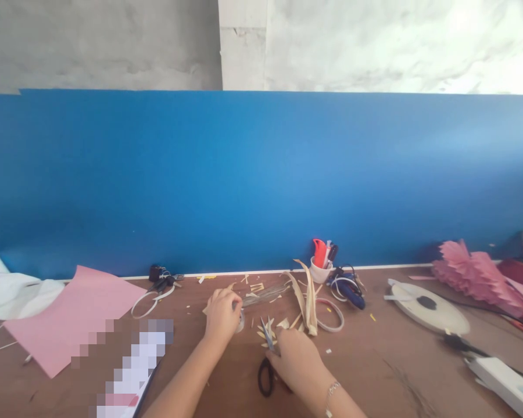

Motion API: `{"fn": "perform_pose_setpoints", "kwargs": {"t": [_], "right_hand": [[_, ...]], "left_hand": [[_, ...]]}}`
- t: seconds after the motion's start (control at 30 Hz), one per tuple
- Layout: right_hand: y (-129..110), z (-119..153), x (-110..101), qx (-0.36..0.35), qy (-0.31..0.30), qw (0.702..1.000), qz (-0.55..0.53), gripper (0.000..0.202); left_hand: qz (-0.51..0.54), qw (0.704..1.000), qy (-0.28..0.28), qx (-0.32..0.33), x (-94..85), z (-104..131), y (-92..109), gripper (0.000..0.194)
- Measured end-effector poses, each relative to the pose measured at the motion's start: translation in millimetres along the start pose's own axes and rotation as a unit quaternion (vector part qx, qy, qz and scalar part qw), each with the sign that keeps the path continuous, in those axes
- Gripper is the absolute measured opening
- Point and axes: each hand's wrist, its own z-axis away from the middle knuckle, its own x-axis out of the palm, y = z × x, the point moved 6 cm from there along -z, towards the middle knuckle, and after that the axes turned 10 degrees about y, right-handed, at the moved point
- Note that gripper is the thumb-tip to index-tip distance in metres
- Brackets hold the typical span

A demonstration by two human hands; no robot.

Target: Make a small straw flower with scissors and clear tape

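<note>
My left hand rests over the brown table among pale scraps, its fingers curled beside a clear roll; what they hold, if anything, is hidden. Scissors with black handles lie at my right hand, blades pointing away and slightly apart. The fingers of that hand are bent down by the scissors and cut scraps, and their tips are hidden. Dry husk strips stand up just beyond the right hand. Thin dry stems lie between the two hands, farther back.
At the back, a white cup holds red scissors and pens. Pink paper and a pixelated item lie left. On the right are a cream oval object, pink folded paper and a white power strip. A blue partition stands behind.
</note>
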Motion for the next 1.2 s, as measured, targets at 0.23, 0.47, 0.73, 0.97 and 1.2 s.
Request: {"fn": "perform_pose_setpoints", "kwargs": {"t": [0.23,0.47,0.73,0.97,1.2], "right_hand": [[4,-1,1,-0.005,0.013,1.0,-0.012,0.021],[5,-3,-1,0.011,0.013,1.0,-0.008,0.019],[5,-1,-7,0.017,0.013,1.0,-0.003,0.018],[5,-2,-11,0.015,0.015,1.0,0.0,0.02],[10,-5,-11,0.005,0.019,1.0,0.009,0.022]], "left_hand": [[-0.055,0.997,-0.046,0.022,29.2,-41,1,0.023],[-0.068,0.985,-0.122,0.101,70.6,-59,22,0.024],[-0.107,0.975,-0.157,0.116,92.2,-63,27,0.024],[-0.129,0.975,-0.155,0.095,93.2,-60,21,0.021],[-0.111,0.981,-0.138,0.084,82.1,-59,14,0.022]]}}
